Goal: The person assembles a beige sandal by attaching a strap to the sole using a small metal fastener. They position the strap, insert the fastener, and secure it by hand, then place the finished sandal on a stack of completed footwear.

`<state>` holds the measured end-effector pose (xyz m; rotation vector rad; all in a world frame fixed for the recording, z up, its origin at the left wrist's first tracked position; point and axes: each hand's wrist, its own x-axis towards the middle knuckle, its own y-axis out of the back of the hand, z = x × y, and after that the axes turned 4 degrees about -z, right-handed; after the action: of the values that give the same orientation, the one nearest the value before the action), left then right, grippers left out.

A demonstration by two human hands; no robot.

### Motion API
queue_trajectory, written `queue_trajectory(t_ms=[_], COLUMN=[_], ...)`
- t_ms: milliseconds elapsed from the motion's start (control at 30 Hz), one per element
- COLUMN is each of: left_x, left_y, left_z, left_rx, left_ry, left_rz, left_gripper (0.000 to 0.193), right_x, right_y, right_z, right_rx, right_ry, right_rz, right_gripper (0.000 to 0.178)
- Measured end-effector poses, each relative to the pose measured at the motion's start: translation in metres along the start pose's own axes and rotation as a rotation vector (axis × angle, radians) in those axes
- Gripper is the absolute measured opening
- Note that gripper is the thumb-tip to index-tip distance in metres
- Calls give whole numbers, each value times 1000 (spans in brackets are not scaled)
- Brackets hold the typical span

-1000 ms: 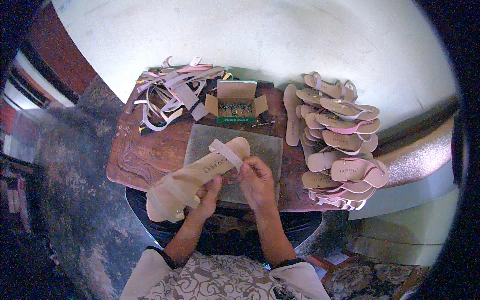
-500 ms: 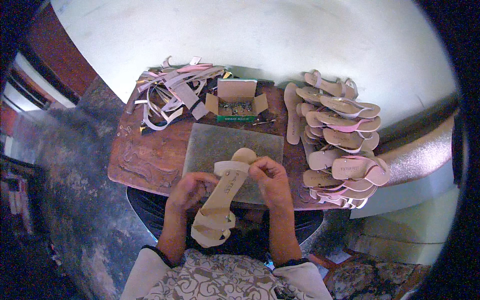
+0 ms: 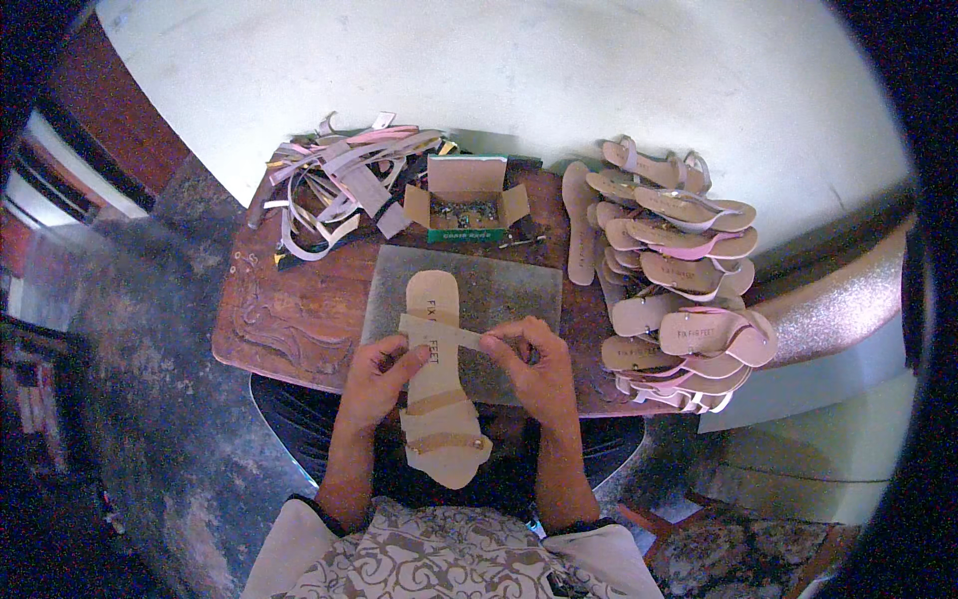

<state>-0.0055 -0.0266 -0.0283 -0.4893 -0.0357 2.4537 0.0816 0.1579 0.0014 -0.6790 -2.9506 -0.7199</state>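
Note:
A beige sandal [image 3: 436, 384] is held over the near edge of the table, heel end away from me and toe end close to my lap. Wide pale straps [image 3: 437, 421] cross its toe part, with a small metal stud at the right side. My left hand [image 3: 377, 377] grips the left edge of the sole, its thumb resting on top. Across the heel part lies a loose pale ankle strap [image 3: 454, 335]. Pinched between the thumb and fingers of my right hand [image 3: 534, 367] is the right end of that strap. The sandal's underside is hidden.
On the wooden table [image 3: 289, 319] lies a dark grey slab [image 3: 389, 290]. Behind it stands an open box [image 3: 466, 235] of small nails. A tangle of straps [image 3: 344, 185] lies at the back left. Several finished sandals [image 3: 689, 275] are stacked at the right, beside a loose sole [image 3: 580, 225].
The sandal has turned more upright, its heel end swinging left and its top now facing me. My left hand has closed on its edge, and the ankle strap is drawn out to the right.

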Motion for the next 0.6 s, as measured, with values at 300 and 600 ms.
queue_trajectory(t_ms=[300, 600], left_x=[-3, -6], left_y=[-10, -16], left_z=[-2, -3], left_rx=[7, 12], left_ry=[-130, -127], left_rz=[60, -8], left_gripper=[19, 20], right_x=[-3, 1], right_y=[0, -4], right_z=[-14, -11], right_rx=[-149, 11], right_ry=[94, 102], right_rz=[34, 55], right_gripper=[30, 37])
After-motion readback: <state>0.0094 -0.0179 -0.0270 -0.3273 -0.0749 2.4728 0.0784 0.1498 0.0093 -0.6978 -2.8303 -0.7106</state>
